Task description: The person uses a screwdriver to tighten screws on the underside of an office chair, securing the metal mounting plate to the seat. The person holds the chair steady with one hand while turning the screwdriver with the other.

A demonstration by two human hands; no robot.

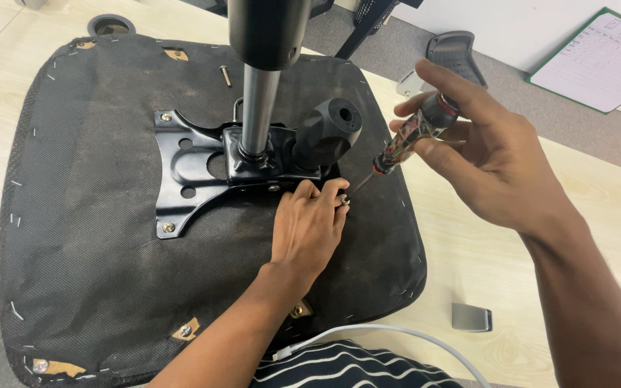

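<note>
An upturned chair seat (88,237) with black fabric lies on a light wooden table. A black metal mounting plate (181,169) with a gas cylinder (256,108) and a black knob (328,129) is fixed at its middle. My left hand (307,230) rests on the seat by the plate's right corner, its fingertips pinching a small silver screw (343,201). In my right hand (490,154) is a screwdriver (411,136) with a clear, red-marked handle, its tip angled down toward that screw.
A loose bolt (225,75) lies on the seat's far side. A small grey metal block (471,317) and a white cable (382,332) lie on the table (468,244) at the near right. A grey plastic armrest part (454,54) and a green-edged clipboard (601,57) are at far right.
</note>
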